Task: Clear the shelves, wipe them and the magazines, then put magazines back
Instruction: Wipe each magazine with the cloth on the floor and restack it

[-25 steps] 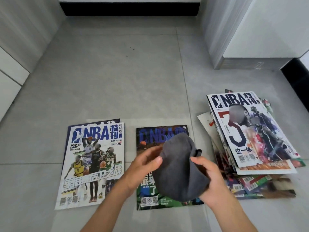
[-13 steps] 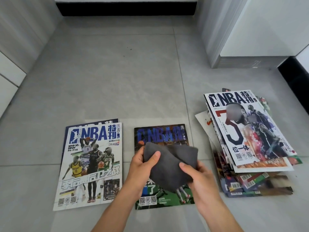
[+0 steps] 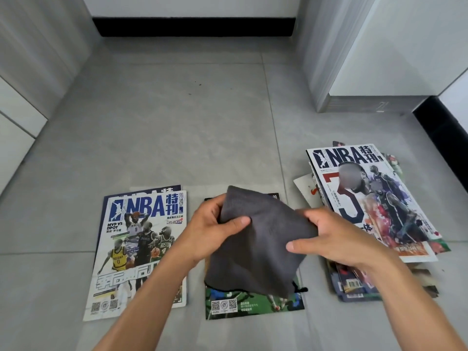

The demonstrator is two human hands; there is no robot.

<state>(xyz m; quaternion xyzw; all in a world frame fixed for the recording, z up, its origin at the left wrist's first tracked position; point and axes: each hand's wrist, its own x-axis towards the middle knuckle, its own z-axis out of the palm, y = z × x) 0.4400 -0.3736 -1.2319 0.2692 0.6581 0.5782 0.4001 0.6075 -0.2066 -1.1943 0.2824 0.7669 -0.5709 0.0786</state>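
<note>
Grey cloth [image 3: 255, 239] pinched by left hand [image 3: 215, 231] and right hand [image 3: 336, 239], above middle magazine [image 3: 253, 304] on floor [image 3: 177, 122]; another magazine [image 3: 141, 249] left, stack [image 3: 369, 214] right. Risk: wiping could slide the loose glossy magazine or crease its cover.

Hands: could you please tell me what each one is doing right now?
Left hand: grips the grey cloth.
Right hand: pinches the same cloth.

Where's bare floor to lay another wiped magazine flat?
Widest bare floor: beyond all the magazines, up to the black baseboard. Narrow strips flank the middle magazine, beside the left magazines and the crowded right pile. Both hands hold the cloth over the middle.
</note>
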